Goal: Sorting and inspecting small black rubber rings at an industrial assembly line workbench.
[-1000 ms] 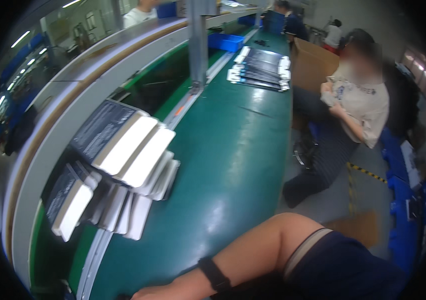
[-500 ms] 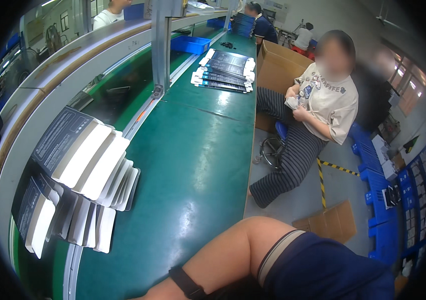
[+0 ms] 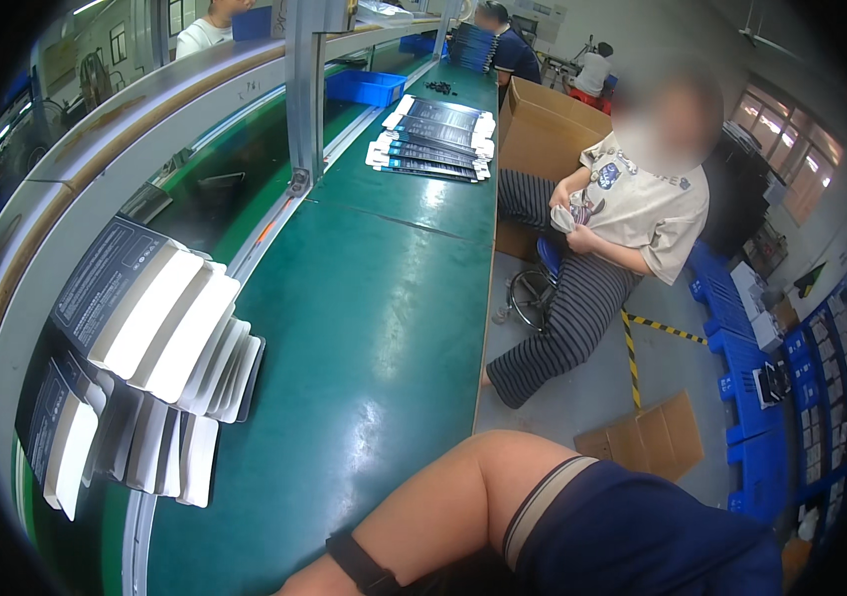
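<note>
The view has swung right since earlier: stacked white-and-black flat cardboard boxes (image 3: 160,328) sit nearer the green surface's (image 3: 374,328) left edge. Neither hand's fingers show.

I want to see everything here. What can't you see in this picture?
- Both hands: out of the head view; only an arm with a black wristband shows, cut off by the lower edge.
- Lower boxes: partly hidden by the upper boxes and the dark rim.
- Far flat packs: too small for detail.
- What the seated person's hands hold: too small to tell.
</note>
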`<state>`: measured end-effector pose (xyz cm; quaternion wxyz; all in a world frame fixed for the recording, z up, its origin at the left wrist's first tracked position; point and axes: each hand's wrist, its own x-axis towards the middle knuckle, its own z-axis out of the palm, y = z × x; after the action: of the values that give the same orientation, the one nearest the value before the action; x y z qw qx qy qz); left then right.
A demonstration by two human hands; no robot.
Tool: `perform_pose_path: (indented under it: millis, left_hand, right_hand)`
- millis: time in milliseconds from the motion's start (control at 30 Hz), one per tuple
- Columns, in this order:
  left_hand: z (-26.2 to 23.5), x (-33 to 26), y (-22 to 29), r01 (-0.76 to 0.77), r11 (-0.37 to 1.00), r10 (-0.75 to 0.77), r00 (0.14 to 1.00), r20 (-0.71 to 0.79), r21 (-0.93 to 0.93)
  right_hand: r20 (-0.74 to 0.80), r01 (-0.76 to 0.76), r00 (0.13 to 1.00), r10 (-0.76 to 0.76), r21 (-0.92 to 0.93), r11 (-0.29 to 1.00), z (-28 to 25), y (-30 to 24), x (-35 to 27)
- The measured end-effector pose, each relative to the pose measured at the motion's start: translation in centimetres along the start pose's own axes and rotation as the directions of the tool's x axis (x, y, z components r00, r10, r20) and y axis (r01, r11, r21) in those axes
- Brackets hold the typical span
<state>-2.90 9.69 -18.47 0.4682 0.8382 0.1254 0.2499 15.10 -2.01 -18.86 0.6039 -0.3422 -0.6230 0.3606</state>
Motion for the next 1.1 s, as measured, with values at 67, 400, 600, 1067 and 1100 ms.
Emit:
perform_pose_path:
  millis: [67, 400, 600, 1067, 1100]
  left_hand:
    - [0.0, -0.1, -0.2, 0.056, 0.998, -0.056, 0.998, 0.005, -0.023]
    - [0.3, 1.2, -1.1, -0.170, 0.975, 0.163, 0.985, -0.058, -0.146]
    - [-0.2, 0.2, -0.4, -0.044, 0.999, 0.045, 0.996, -0.083, 0.010]
    - [0.1, 0.1, 1.2, 0.048, 0.998, -0.046, 0.996, -0.072, 0.031]
    - [0.0, 0.2, 1.2, 0.072, 0.997, -0.069, 0.994, -0.080, 0.040]
  right_hand:
    - [0.009, -0.002, 1.000, 0.002, -0.008, 1.000, -0.1, -0.2, 0.0]
    - [0.038, -0.121, 0.991, 0.125, -0.091, 0.988, 0.0, 0.6, 0.4]
    - [-0.060, -0.122, 0.991, 0.121, -0.015, 0.992, 0.0, -0.7, 0.4]
    - [0.017, -0.191, 0.981, 0.192, -0.064, 0.980, -0.6, -1.7, -0.3]
    - [0.022, -0.185, 0.982, 0.187, -0.066, 0.981, -0.7, -1.7, -0.1]
